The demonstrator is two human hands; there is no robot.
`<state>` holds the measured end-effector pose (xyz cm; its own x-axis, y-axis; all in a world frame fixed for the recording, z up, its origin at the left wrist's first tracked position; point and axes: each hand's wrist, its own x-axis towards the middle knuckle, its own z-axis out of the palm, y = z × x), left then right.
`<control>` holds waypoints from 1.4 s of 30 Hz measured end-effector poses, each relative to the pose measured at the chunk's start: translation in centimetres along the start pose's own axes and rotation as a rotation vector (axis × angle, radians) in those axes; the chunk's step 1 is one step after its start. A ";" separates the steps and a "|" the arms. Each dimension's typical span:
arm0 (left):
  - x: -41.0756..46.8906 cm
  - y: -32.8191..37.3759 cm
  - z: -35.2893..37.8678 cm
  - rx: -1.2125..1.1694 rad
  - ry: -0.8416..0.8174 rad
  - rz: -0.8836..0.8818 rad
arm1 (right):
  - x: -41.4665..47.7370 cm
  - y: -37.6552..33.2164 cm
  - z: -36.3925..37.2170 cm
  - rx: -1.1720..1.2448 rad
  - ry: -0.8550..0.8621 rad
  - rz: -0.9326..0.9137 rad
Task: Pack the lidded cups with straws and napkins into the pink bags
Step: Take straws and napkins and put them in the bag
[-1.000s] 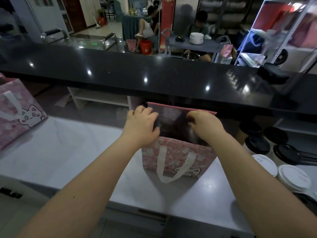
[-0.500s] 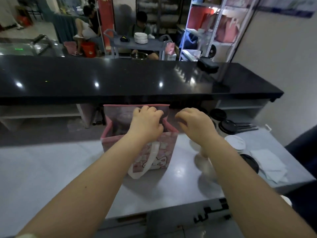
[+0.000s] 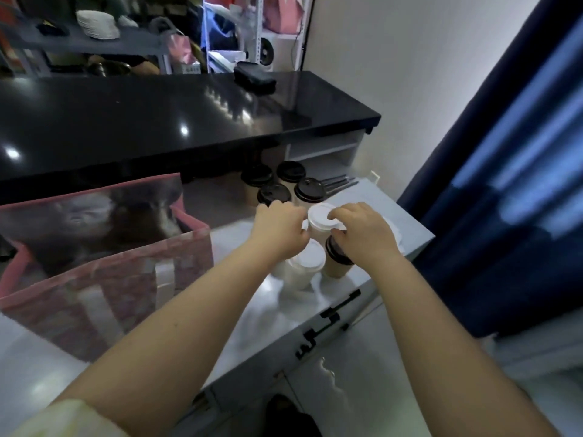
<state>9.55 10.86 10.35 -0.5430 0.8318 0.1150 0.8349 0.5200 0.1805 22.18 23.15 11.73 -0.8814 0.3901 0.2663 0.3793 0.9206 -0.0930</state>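
An open pink bag (image 3: 126, 279) with white handles stands on the grey counter (image 3: 252, 316) at the left. To its right is a cluster of lidded cups. My left hand (image 3: 279, 230) and my right hand (image 3: 362, 230) curl against either side of a white-lidded cup (image 3: 320, 217). My right fingertips sit on the rim of its lid. Below my right palm stands a brown cup with a black lid (image 3: 337, 263), and beside it another white-lidded cup (image 3: 307, 263). Several black-lidded cups (image 3: 309, 189) stand behind. Black straws (image 3: 340, 182) lie further back, and white napkins (image 3: 396, 230) are partly hidden by my right hand.
A raised black countertop (image 3: 157, 121) runs across the back above the grey counter, with a dark object (image 3: 254, 77) on it. A dark blue curtain (image 3: 504, 184) hangs at the right. The counter's right edge lies close to the cups.
Both hands let go of the pink bag's rim and moved right to the cups. The view swung right, so the bag now stands at the left.
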 end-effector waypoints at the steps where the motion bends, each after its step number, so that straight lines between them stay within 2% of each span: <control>1: 0.4 0.7 0.9 -0.013 0.012 0.029 | -0.4 0.9 0.4 0.001 -0.014 0.027; 6: 2.8 4.3 4.4 -0.117 0.038 0.122 | -1.3 5.5 1.9 0.038 -0.061 0.125; 11: 6.9 8.9 7.9 -0.108 -0.018 0.176 | -2.0 11.6 4.8 0.111 -0.139 0.184; 18: 14.8 12.7 10.9 -0.092 -0.129 0.030 | 1.4 21.3 7.9 0.143 -0.257 0.209; 25: 19.4 13.8 12.6 -0.069 -0.115 -0.165 | 5.5 28.3 11.1 0.211 -0.373 0.169; 30: 19.9 13.6 14.0 -0.044 -0.113 -0.241 | 8.1 30.0 13.3 0.272 -0.394 0.112; 34: 21.1 14.6 14.6 -0.001 -0.205 -0.247 | 9.7 29.9 15.2 0.175 -0.434 0.040; 38: 22.2 14.8 14.8 0.042 -0.239 -0.260 | 11.4 30.0 16.7 0.070 -0.517 0.023; 42: 22.7 15.3 14.8 0.040 -0.245 -0.250 | 12.2 30.2 18.0 0.091 -0.668 0.027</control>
<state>11.31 40.61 1.27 -0.6971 0.6973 -0.1668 0.6845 0.7165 0.1347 17.80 56.02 -5.07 -0.8677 0.3143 -0.3850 0.4046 0.8966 -0.1799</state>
